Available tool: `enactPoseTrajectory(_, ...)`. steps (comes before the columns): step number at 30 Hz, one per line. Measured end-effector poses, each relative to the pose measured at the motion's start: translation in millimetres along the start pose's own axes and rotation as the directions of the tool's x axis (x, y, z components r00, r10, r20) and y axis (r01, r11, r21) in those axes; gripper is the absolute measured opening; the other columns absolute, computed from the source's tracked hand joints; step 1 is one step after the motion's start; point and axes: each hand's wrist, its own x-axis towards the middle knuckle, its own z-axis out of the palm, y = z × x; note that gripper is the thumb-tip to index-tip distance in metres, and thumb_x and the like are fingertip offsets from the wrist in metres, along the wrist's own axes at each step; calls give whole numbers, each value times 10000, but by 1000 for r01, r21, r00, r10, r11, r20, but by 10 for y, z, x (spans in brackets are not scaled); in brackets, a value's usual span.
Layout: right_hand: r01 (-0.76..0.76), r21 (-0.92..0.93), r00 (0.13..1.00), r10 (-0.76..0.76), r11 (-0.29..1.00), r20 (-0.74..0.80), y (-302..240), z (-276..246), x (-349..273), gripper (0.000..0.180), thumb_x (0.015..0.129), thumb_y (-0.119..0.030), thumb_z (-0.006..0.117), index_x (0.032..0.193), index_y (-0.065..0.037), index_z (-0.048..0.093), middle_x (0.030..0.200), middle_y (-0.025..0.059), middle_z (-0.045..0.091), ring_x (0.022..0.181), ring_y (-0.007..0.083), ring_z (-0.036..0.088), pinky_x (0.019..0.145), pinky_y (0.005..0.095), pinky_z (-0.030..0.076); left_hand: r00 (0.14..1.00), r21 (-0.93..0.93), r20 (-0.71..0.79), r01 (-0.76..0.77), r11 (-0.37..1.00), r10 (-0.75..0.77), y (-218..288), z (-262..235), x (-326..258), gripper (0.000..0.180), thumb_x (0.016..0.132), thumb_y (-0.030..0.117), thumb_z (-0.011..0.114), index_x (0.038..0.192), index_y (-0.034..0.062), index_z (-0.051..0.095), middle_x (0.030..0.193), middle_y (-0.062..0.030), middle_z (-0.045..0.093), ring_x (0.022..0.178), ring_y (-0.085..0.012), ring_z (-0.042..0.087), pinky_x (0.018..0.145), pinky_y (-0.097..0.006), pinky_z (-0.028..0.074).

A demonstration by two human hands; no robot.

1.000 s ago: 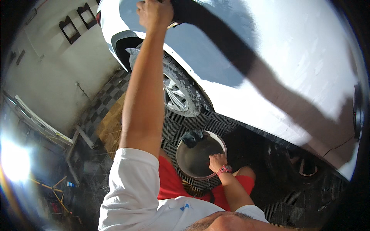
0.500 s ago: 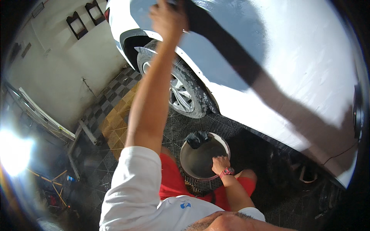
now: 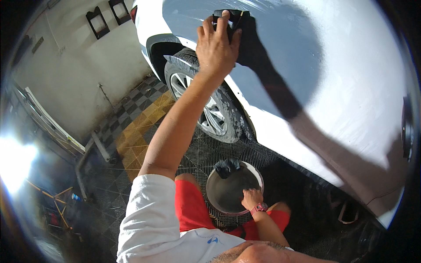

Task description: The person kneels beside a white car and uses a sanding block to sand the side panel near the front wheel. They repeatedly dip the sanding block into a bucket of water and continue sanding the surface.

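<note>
My left hand (image 3: 217, 48) is stretched out over the car's rear side panel (image 3: 280, 52), which is grey over its middle and white around. Its fingers press a black sanding block (image 3: 226, 16) flat against the grey area, and the block's underside is hidden. Low between my knees stands a round, pale bucket (image 3: 212, 193) with dark, cloudy liquid in it. A wet black cloth (image 3: 227, 167) hangs over its far rim. My right hand (image 3: 252, 199), with a red watch at the wrist, is closed on the bucket's right rim.
Below the panel is a dusty rear wheel (image 3: 212, 115) with a silver rim. Ribbed floor tiles (image 3: 140, 136), black and yellow, lie beneath. A bright lamp (image 3: 15, 164) shines at far left, near a yellow-legged stand (image 3: 59, 204). A pale wall (image 3: 74, 83) rises behind.
My left hand has moved right and nearer across the grey panel with the sanding block. The right hand keeps its place on the bucket. The whole view has shifted slightly.
</note>
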Motion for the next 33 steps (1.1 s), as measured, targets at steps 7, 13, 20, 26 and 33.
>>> enactPoseTrajectory(7,43,-38,991,-38,998,130,-237,-111,71,211,857,-171,670,1005,-79,789,1071,171,784,1058,354,734,924,474,562,829,200,206,484,852,-520,-2491,-120,1335,709,1024,607,584,1559,165,440,1345,-266,703,1236,-448,688,1030,-539,548)
enactPoseTrajectory(13,-70,-49,979,78,996,186,-16,-89,19,235,877,-183,673,1048,-76,794,1119,174,782,1097,353,723,954,468,552,977,33,-28,211,977,-210,-1233,110,763,615,929,675,681,1423,310,699,1199,-157,792,1153,-424,735,1022,-490,561)
enactPoseTrajectory(20,-10,-18,990,12,1000,142,-149,-53,98,233,861,-193,676,1018,-66,791,1081,173,789,1065,360,735,943,473,560,919,174,-2,389,904,-395,-2216,38,1259,715,879,750,679,1387,248,721,1206,-189,784,1175,-390,735,1014,-491,564)
enactPoseTrajectory(26,-36,-53,996,40,998,82,39,15,8,275,820,-275,726,1009,-83,784,1048,181,790,1036,367,748,930,491,557,987,-216,-91,112,970,-134,129,92,-171,562,902,384,834,1418,260,650,1326,-166,635,1132,-361,679,848,-503,610)
enactPoseTrajectory(33,-36,51,998,38,998,-41,-116,-14,30,371,872,-385,803,1143,-134,778,1024,158,790,976,358,754,865,498,585,876,-538,475,212,816,85,623,-582,-1883,641,909,304,828,1488,209,572,1357,-202,622,1248,-392,638,1039,-489,543)
